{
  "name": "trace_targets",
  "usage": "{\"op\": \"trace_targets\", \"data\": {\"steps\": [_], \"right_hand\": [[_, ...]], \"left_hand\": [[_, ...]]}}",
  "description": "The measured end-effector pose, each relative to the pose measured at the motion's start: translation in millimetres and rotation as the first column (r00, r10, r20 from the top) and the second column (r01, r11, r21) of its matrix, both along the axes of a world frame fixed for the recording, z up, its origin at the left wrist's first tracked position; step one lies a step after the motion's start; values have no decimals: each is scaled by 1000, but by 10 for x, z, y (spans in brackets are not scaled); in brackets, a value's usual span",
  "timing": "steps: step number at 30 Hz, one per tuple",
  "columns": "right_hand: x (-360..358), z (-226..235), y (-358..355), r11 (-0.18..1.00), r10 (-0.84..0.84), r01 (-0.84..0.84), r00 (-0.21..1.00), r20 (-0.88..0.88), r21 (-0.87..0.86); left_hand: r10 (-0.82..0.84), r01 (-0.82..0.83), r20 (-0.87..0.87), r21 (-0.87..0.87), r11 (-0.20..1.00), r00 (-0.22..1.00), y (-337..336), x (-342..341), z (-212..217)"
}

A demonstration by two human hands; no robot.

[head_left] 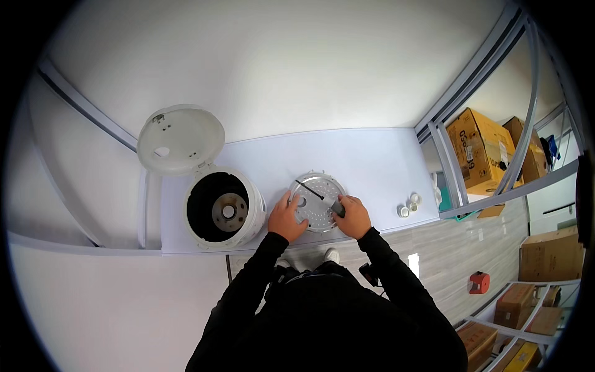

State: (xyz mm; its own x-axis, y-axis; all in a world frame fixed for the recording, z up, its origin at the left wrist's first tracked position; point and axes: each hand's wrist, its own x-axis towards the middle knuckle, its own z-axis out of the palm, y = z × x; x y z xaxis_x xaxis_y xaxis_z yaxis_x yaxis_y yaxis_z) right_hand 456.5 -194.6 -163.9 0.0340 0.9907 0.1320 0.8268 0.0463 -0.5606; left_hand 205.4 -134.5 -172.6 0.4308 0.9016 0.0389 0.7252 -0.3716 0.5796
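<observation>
A round silver inner lid [321, 186], dotted with many small holes, lies on the white tabletop in front of me. My left hand [286, 218] grips its left edge, with the thumb apart from the fingers. In my right hand [354, 218], at the disc's right side, is a screwdriver [328, 201] with a grey and black handle. Its thin dark shaft slants up and left across the disc; I cannot tell whether the tip touches it. Left of my hands stands a white rice cooker [251, 214] with its lid [180, 139] raised, showing a dark inside and a round heating plate [238, 218].
Several small white round containers [403, 211] stand near the table's right end. Beyond it are metal shelf frames with cardboard boxes [474, 152]. A red stool [479, 283] sits on the floor at the right. A white wall rises behind the table [372, 161].
</observation>
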Motion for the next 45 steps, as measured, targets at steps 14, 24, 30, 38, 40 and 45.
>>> {"op": "trace_targets", "data": {"steps": [14, 24, 30, 38, 40, 45], "right_hand": [[0, -49, 34, 1000, -15, 15, 999, 46, -9], [187, 104, 100, 993, -101, 114, 968, -228, 42], [390, 370, 20, 984, -178, 169, 936, -303, -57], [661, 714, -62, 994, -101, 85, 945, -310, -65], [707, 740, -53, 996, -77, 56, 945, -319, -73], [773, 744, 25, 996, -17, -14, 938, -345, -87]], "left_hand": [[28, -28, -82, 3, 1000, 996, 25, 125, 32], [55, -41, -45, 258, 965, 997, -23, 315, 108], [-79, 69, 49, 189, 980, 996, -102, 570, 191], [-147, 150, -46, 75, 986, 988, -216, 863, 133], [-123, 128, -82, 64, 990, 989, -239, 897, 149], [-86, 93, -143, 36, 995, 986, -315, 932, 126]]}}
